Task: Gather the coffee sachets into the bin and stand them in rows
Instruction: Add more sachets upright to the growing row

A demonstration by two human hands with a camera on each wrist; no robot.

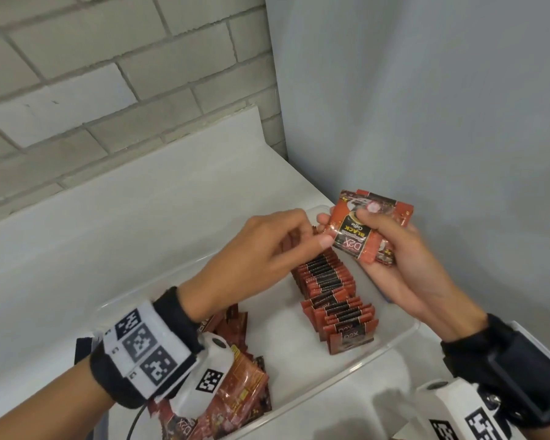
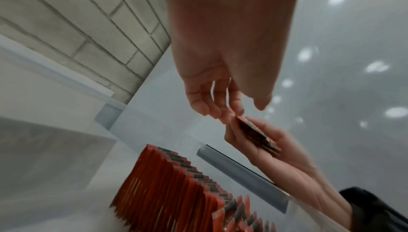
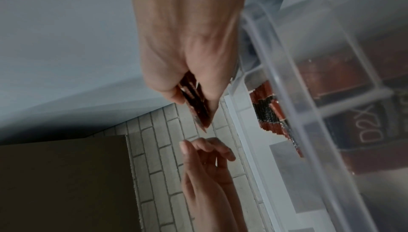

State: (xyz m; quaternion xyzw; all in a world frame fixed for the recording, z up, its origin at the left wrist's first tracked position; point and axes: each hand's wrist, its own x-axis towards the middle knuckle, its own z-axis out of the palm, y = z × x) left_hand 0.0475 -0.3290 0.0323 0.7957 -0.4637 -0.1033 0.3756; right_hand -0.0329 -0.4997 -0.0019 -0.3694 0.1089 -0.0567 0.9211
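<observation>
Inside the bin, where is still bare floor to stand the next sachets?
The bin has a bare strip between the standing row and the loose pile. The near left corner is crowded by that pile. The right hand holds a stack of sachets.

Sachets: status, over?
Right hand grips a sachet stack; left hand reaching, grip empty. One row stands in the bin; loose sachets remain. Nothing blocking.
</observation>
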